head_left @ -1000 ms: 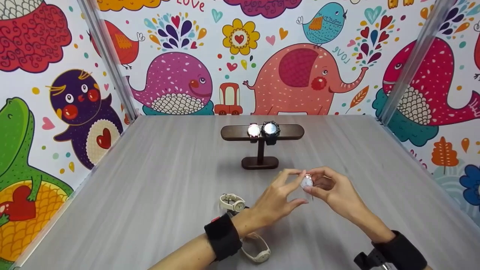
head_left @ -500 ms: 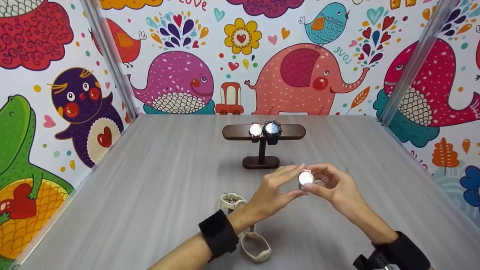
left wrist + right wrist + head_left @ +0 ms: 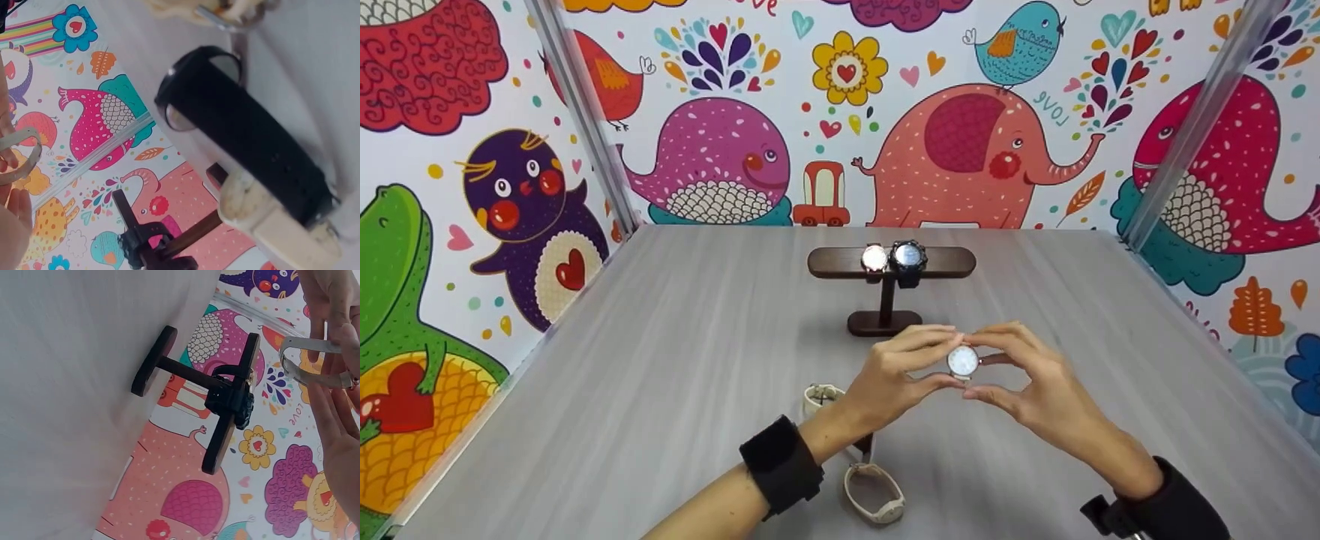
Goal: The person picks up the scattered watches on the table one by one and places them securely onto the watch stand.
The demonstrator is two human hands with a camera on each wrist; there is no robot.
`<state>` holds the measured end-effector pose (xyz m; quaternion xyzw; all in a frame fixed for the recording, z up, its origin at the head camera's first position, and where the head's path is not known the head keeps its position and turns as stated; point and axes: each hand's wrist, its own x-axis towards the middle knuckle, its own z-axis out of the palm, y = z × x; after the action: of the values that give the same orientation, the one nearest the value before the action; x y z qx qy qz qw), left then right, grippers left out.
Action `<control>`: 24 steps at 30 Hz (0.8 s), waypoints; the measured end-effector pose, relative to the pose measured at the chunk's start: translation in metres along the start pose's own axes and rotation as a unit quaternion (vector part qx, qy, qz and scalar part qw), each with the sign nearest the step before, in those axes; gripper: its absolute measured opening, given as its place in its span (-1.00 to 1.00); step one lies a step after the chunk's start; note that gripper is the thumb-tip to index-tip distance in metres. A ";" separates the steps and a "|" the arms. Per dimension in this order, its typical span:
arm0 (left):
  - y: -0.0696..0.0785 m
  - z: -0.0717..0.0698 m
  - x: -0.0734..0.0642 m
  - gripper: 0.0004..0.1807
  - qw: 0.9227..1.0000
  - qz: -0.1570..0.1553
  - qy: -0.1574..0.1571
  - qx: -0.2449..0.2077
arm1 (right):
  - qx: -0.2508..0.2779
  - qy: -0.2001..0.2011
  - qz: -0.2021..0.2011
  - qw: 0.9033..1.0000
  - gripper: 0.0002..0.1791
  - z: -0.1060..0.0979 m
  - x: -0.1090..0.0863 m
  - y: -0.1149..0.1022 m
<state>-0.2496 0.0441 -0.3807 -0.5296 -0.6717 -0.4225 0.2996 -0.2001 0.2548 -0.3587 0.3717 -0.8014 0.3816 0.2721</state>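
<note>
Both hands meet at a wristwatch [image 3: 963, 361] with a pale round dial, held above the table in front of the display stand. My left hand [image 3: 891, 379] pinches it from the left, fingers above and thumb below. From the other side my right hand [image 3: 1039, 386] holds it with curled fingers and thumb at its upper and lower edges. Its pale strap [image 3: 306, 345] forms a loop in the right wrist view. On the dark wooden watch stand [image 3: 945, 262] sit a watch with a bright dial [image 3: 875, 258] and a black watch [image 3: 909, 257].
Under and beside my left forearm lie a cream watch [image 3: 819, 396], a black-strapped watch [image 3: 236, 129] and another cream watch [image 3: 887, 511]. Cartoon-printed walls [image 3: 720, 157] enclose the table [image 3: 675, 337] at the back and sides.
The held watch has turned so its dial faces the head camera, shifting slightly left. My left fingers have closed in on it. My right thumb has moved from the dial to its lower edge.
</note>
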 end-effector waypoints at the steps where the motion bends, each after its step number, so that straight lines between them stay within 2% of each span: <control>1: -0.001 -0.001 0.000 -0.50 1.000 0.003 0.001 0.001 | -0.016 0.003 -0.013 1.000 -0.26 0.000 0.001 0.000; 7: -0.005 -0.006 -0.002 -0.49 1.000 0.010 -0.004 -0.009 | -0.057 0.009 -0.037 0.998 -0.33 0.002 0.004 -0.003; 13: -0.008 -0.011 -0.004 -0.45 0.999 0.024 -0.026 0.005 | -0.079 -0.005 -0.035 0.996 -0.36 0.002 0.004 -0.004; 24: -0.007 -0.015 -0.007 -0.47 0.999 -0.007 -0.047 0.005 | -0.098 -0.018 -0.036 0.994 -0.42 0.005 0.007 -0.001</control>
<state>-0.2550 0.0269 -0.3813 -0.5429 -0.6910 -0.3953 0.2674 -0.2041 0.2480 -0.3561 0.3787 -0.8256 0.2846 0.3064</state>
